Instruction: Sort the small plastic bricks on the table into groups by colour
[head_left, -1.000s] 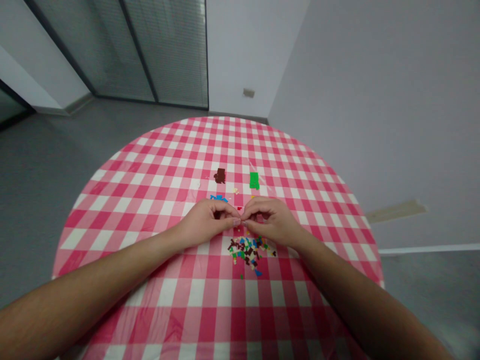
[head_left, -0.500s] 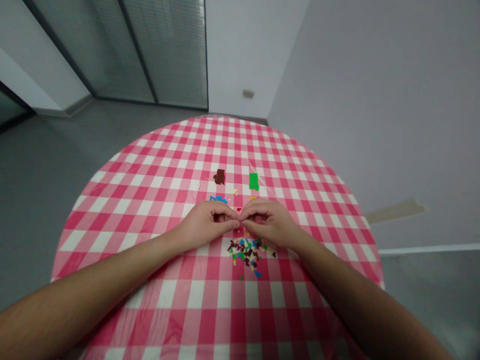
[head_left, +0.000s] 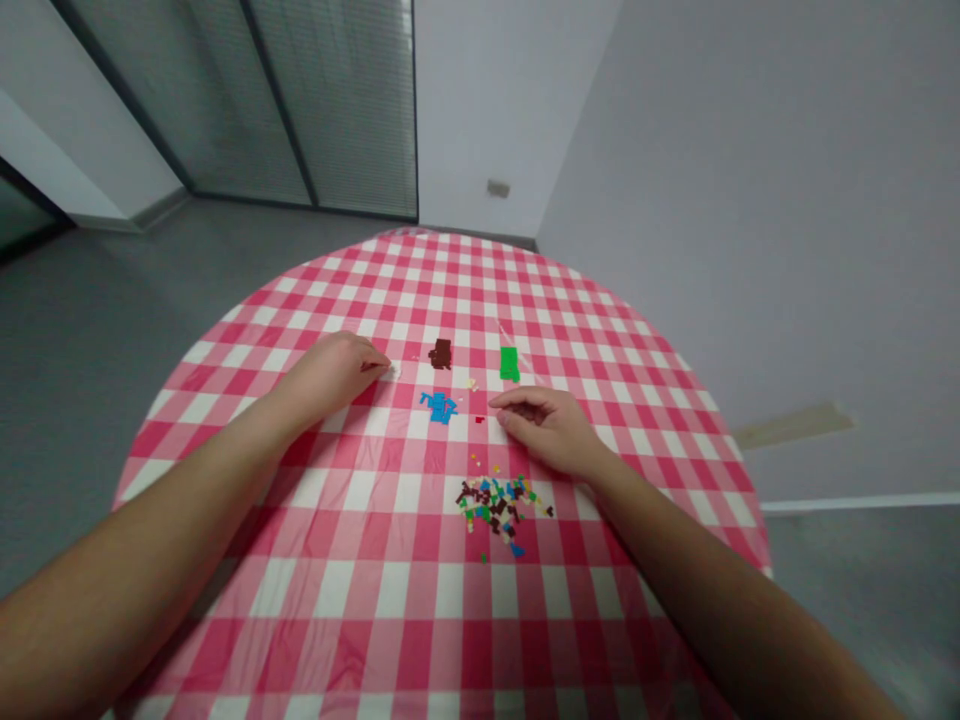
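Note:
My left hand reaches to the left of the sorted pieces, its thumb and fingertips pinched together beside a few small white pieces. Whatever lies between those fingertips is too small to make out. My right hand hovers low over the middle of the cloth, thumb and forefinger slightly apart with nothing visible between them. Close to its fingertips lie a red piece and some cream pieces. A cluster of blue toy building bricks sits between the two hands.
Dark brown bricks and a green group of bricks lie farther back. Nearer me is a loose pile of mixed small bricks. A red-and-white checked cloth covers the round table. A wall stands beyond its right side.
My hands were together at the centre, fingertips meeting. My left hand has moved away left and back to the white pieces; my right hand has shifted slightly back, its fingers parting.

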